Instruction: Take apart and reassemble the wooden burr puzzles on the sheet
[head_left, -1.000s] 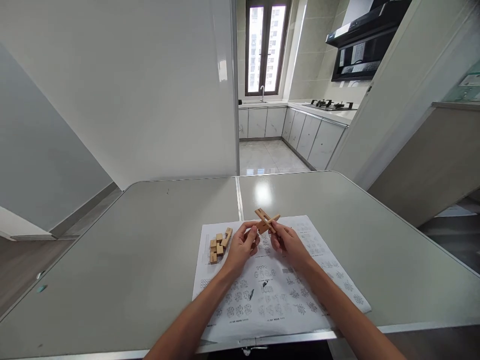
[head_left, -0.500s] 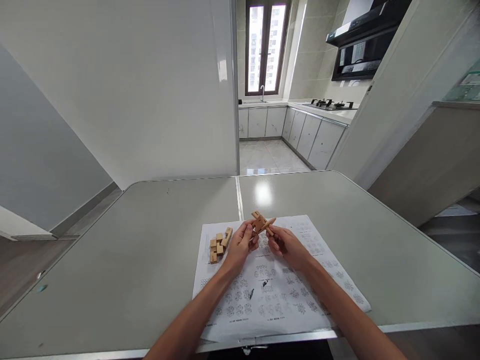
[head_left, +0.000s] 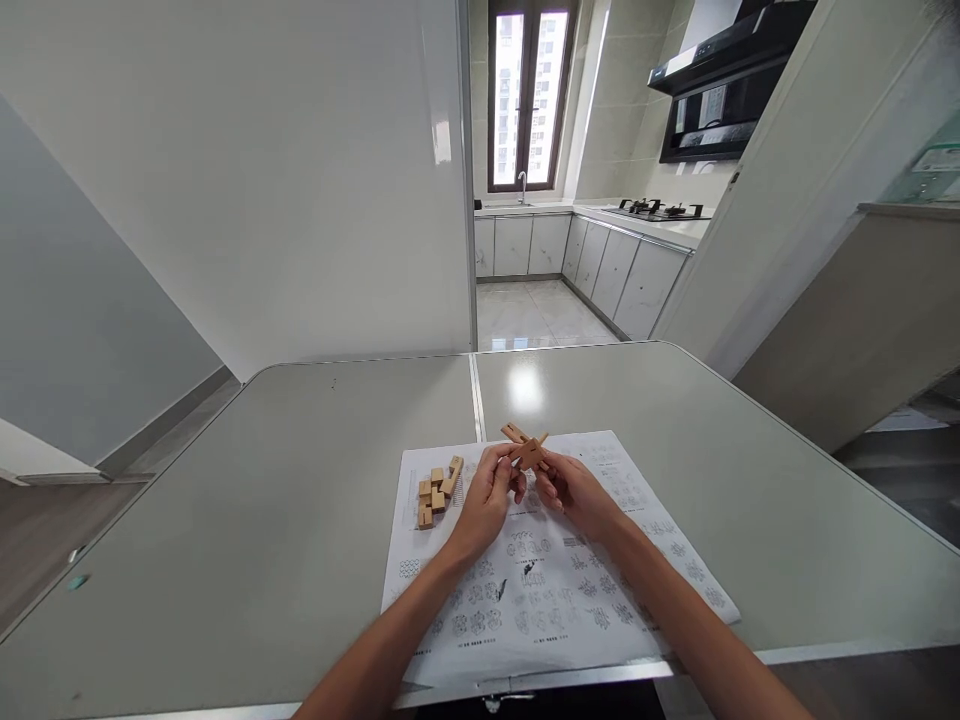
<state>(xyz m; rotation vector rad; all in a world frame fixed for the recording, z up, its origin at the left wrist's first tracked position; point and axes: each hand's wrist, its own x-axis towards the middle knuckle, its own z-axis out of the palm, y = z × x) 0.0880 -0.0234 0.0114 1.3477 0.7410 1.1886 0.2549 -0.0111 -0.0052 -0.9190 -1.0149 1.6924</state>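
Between my two hands are crossed wooden puzzle pieces (head_left: 531, 453), raised a little above a printed paper sheet. My left hand (head_left: 489, 492) grips them from the left with thumb and fingers. From the right, my right hand (head_left: 571, 487) pinches the same pieces. One flat piece faces me, and other sticks poke out behind it at angles. My fingers hide part of where they join. Left of my left hand, several small wooden blocks (head_left: 438, 499) lie in a loose cluster on the paper sheet (head_left: 540, 640), which carries rows of line drawings.
The sheet lies on a pale grey-green table (head_left: 300, 520) with a metal seam (head_left: 477, 400) across its middle and a metal front edge. A small green bit (head_left: 78, 581) lies at the table's left edge. Beyond stand a white wall and a kitchen with a stove (head_left: 656, 209).
The wooden pieces have been turned in my hands, so the flat piece now faces me more squarely and sits further right. The block cluster stays put on the paper.
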